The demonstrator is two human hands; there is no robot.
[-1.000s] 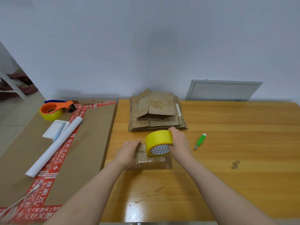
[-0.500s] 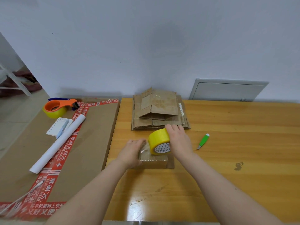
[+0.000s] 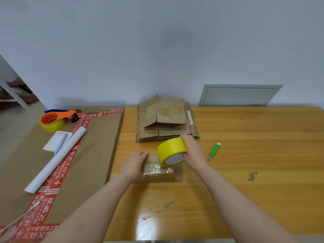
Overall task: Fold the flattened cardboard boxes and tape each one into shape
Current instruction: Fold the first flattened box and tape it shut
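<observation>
Looking down from the head camera, I see the left hand (image 3: 135, 165) clasping the left end of the small box (image 3: 158, 172), hiding that end. The box sits on the surface (image 3: 245, 155) just in front of the stack of flattened boxes (image 3: 164, 123). The right hand (image 3: 192, 153) grips the yellow tape roll (image 3: 171, 149) above the box's right end (fingertips vanish behind the roll). Where the glossy strip ends, I cannot tell.

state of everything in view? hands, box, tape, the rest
small box, folded up, clear tape across its top
yellow tape roll, on edge at the box's top
right hand, grips the yellow tape roll
left hand, holds the small box's left end
stack of flattened boxes, flat, not folded
green knife, lying on the table, untouched
tape dispenser, loaded, lying on the cardboard sheet
wall hatch, closed
</observation>
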